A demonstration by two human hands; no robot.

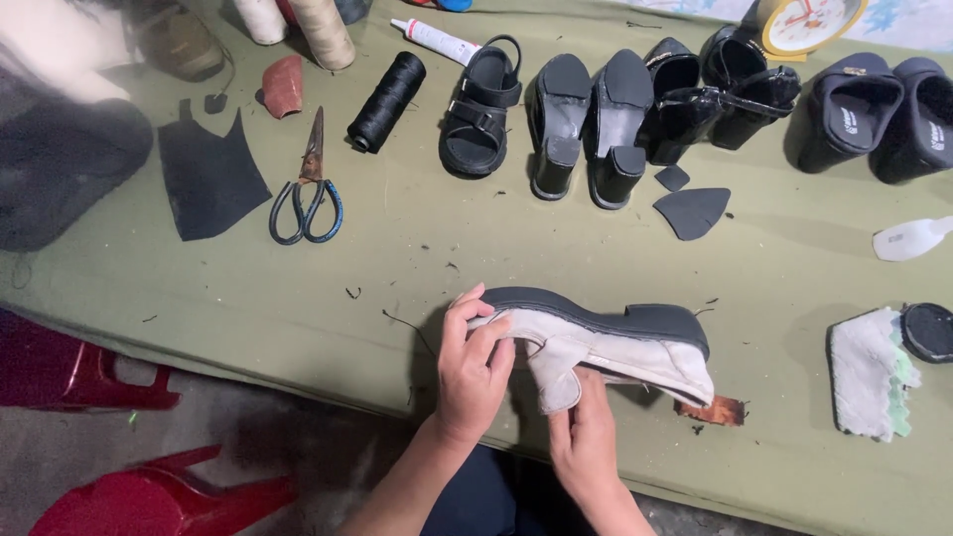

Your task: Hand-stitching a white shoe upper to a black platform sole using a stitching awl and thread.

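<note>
White sandal [606,347], black sole up, at table's near edge: left hand [475,362] curled over the heel end, right hand [586,442] pinching the strap; best held steady, sole level

Work surface is a low table covered w/ olive-green cloth [248,298], its front edge running diagonally from left down to bottom right. Cloth is flecked w/ dark thread scraps and bits. Below the edge, bare grey concrete floor [248,437], dusty and scuffed. Two red plastic stools [69,372] sit on the floor at lower left (one partly under the table edge, the other nearer bottom). Light is soft, even, from above, w/ faint shadows. Walls and windows out of view.
</note>
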